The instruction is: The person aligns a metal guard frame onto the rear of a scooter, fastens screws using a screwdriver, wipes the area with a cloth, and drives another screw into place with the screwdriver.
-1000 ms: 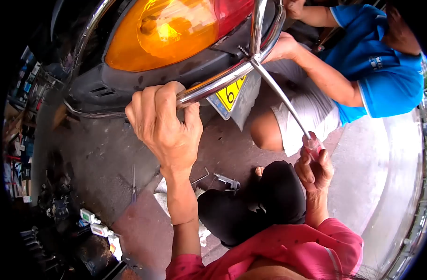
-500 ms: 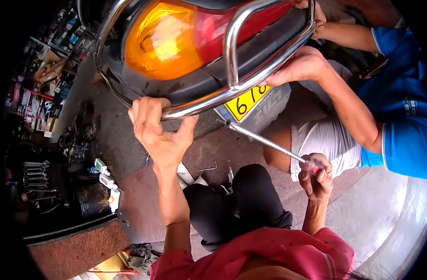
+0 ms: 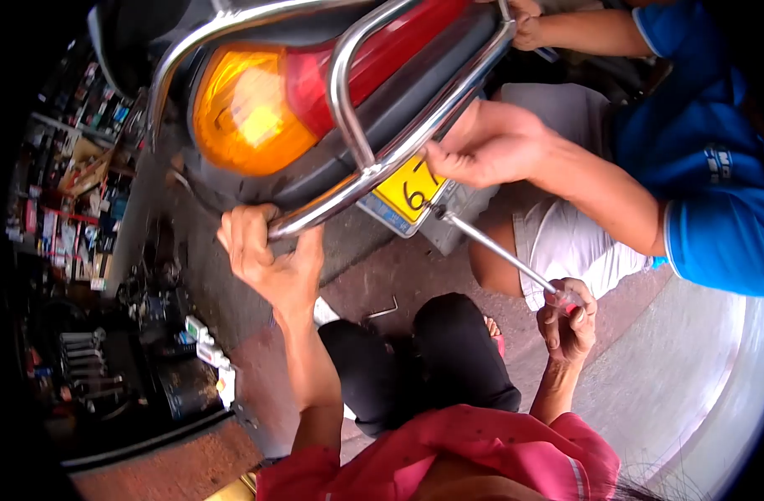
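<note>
My left hand (image 3: 273, 255) is closed around the lower end of the chrome rail (image 3: 340, 200), which curves below the orange and red tail light (image 3: 248, 108). In my right hand (image 3: 568, 321) is a screwdriver (image 3: 503, 255), gripped by its clear and red handle. Its shaft slants up and left, ending in front of the yellow number plate (image 3: 411, 192). Something small and dark sits at the tip, too small to make out. A co-worker's hand (image 3: 490, 142) is against the rail beside the plate, and their other hand (image 3: 525, 23) is higher up at the rail.
A co-worker in a blue shirt (image 3: 691, 150) crouches on the right. An L-shaped hex key (image 3: 383, 308) lies on the floor beyond my knees (image 3: 449, 351). Several spanners (image 3: 85, 355) are laid out at the left, below shelves of parts (image 3: 73, 200).
The rail and tail light have shifted left in view. The co-worker's lower hand sits nearer the plate. My screwdriver's tip has moved slightly right relative to the plate; both my grips stay closed.
</note>
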Demonstrator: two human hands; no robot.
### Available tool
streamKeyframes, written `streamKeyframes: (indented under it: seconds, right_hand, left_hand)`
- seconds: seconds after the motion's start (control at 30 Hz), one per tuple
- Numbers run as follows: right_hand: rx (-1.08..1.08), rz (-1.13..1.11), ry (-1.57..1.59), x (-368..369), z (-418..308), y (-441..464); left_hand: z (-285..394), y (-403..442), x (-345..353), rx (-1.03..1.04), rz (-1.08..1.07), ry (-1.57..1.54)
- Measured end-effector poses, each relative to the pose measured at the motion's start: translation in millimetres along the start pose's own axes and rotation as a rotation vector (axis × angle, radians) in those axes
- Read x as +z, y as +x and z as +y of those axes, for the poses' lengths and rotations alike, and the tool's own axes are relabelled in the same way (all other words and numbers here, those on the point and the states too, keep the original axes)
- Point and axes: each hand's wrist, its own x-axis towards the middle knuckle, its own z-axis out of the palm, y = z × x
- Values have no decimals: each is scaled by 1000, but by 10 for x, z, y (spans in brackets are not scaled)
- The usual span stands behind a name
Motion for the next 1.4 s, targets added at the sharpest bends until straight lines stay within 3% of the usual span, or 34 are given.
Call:
streamKeyframes:
  seconds: [0.37, 1.4]
  right_hand:
    - [8, -121, 0, 172, 69, 165]
    - [30, -22, 3, 40, 109, 73]
  left_hand:
    - [73, 25, 30, -10, 5, -31]
    - [36, 51, 128, -91, 48, -112]
